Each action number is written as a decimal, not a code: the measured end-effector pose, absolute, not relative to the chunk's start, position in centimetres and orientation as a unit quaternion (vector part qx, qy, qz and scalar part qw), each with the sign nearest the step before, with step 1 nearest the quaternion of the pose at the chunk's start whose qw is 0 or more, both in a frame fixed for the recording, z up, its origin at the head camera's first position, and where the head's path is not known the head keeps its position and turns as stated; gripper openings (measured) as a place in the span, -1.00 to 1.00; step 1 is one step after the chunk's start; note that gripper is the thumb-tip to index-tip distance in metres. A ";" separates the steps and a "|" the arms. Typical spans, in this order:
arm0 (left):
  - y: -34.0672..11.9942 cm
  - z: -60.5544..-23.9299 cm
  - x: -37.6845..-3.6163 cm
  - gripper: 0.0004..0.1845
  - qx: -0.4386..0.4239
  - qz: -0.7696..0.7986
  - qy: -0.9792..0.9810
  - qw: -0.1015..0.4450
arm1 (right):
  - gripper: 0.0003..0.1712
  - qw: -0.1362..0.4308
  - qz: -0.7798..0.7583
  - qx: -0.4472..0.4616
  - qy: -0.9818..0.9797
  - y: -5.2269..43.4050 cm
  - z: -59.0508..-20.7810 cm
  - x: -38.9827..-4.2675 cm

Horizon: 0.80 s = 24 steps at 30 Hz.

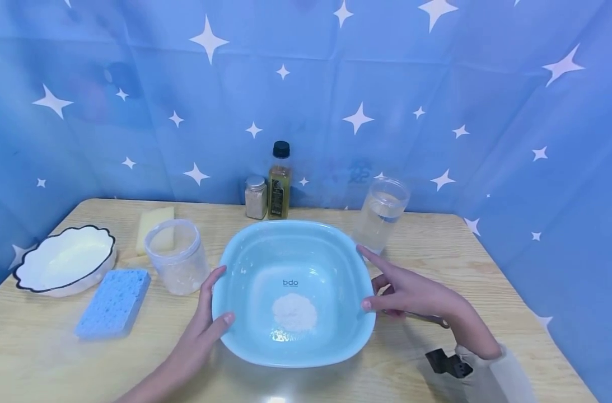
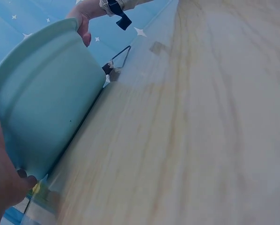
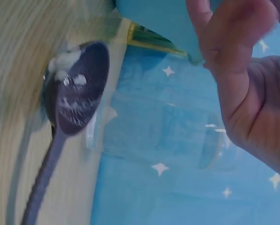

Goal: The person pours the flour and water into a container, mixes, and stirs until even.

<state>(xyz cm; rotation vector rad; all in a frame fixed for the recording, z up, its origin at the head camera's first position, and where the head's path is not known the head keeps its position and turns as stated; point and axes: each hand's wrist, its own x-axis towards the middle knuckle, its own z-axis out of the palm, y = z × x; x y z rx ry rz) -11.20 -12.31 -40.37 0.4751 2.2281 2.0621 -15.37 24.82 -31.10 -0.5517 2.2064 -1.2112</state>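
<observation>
A light blue basin (image 1: 331, 280) marked "bdo" sits in front of me in the head view, with a heap of white powder (image 1: 294, 312) on its floor. My left hand (image 1: 199, 327) grips its left rim, thumb over the edge and fingers along the outer wall. On the opposite side my right hand (image 1: 416, 291) holds the right rim, its thumb on top and index finger stretched along the edge. Below that hand lies a dark spoon (image 3: 84, 89) with white residue in its bowl, mostly hidden in the head view.
Behind the basin stand an oil bottle (image 1: 279, 187), a shaker jar (image 1: 256, 198) and a clear container of water (image 1: 381, 215). On the left are an empty clear jar (image 1: 182, 263), a blue sponge (image 1: 113, 302), a yellowish sponge (image 1: 152, 221) and a white scalloped dish (image 1: 66, 257).
</observation>
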 end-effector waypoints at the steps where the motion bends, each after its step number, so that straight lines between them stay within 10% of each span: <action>1: -12.2 -40.4 -11.2 -0.29 0.154 0.670 0.725 0.033 | 0.00 0.274 -0.448 -0.216 0.823 25.2 -31.0 -15.4; 14: -11.8 -40.6 -10.3 -0.32 0.120 0.645 0.753 0.045 | -0.54 0.068 -0.359 -0.141 0.920 31.3 -27.6 -17.8; 24: -12.1 -40.4 -10.7 -0.33 0.134 0.656 0.742 0.033 | 0.02 0.041 -0.363 -0.086 0.927 30.7 -27.4 -21.1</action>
